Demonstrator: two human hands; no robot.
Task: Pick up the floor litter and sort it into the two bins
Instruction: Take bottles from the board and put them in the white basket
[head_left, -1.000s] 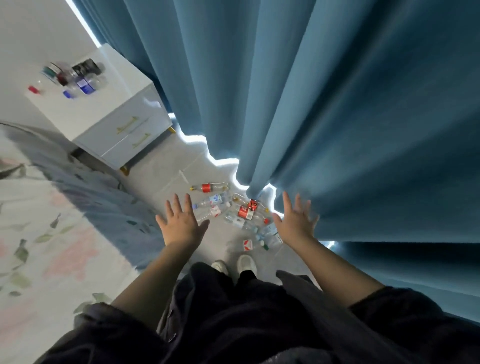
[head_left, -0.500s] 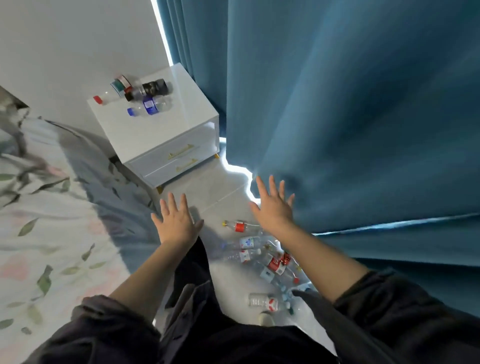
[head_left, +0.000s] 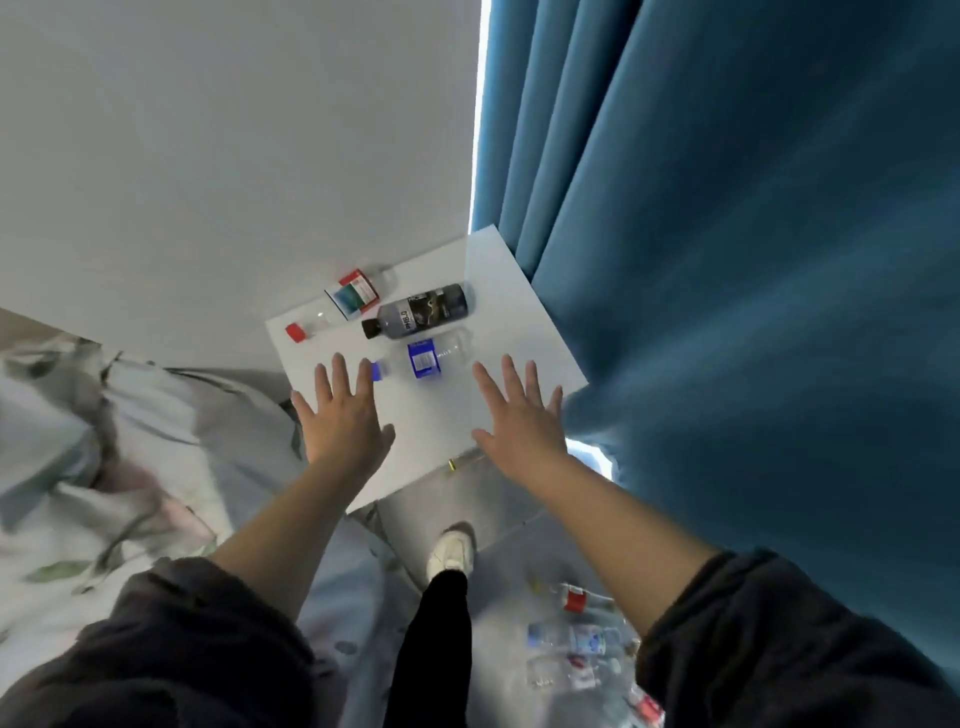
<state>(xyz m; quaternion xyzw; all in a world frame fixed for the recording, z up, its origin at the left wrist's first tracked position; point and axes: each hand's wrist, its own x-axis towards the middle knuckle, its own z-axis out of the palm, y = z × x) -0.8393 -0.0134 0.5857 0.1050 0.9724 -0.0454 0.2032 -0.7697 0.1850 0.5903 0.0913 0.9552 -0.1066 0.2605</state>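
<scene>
While the person stood by a small white desk (head_left: 506, 322), both hands were stretched out over its top. The left hand (head_left: 343, 415) was flat with its fingers (head_left: 340, 374) spread apart, and it held nothing. The right hand (head_left: 519, 415) was flat too, its fingers (head_left: 511, 376) spread, and it also held nothing. It was hard to tell if the hands touched the desk or only hung above it.

Three bottles lay on their sides on the desk. A clear bottle with a blue label (head_left: 426, 358) lay nearest, between the two hands, with its blue cap just beside the left fingers. A dark bottle (head_left: 421, 312) lay behind it. A clear bottle with a red cap (head_left: 343, 304) lay at the back, near the white wall (head_left: 234, 156).

The floor litter (head_left: 571, 639), a blurry heap of clear plastic bottles with red and blue bits, lay on the grey floor (head_left: 498, 499) under the right arm, well apart from both hands. A white shoe (head_left: 452, 553) stood near the desk's front. A blue curtain (head_left: 753, 312) hung on the right, and a bed (head_left: 104, 467) with a flower cover was on the left.
</scene>
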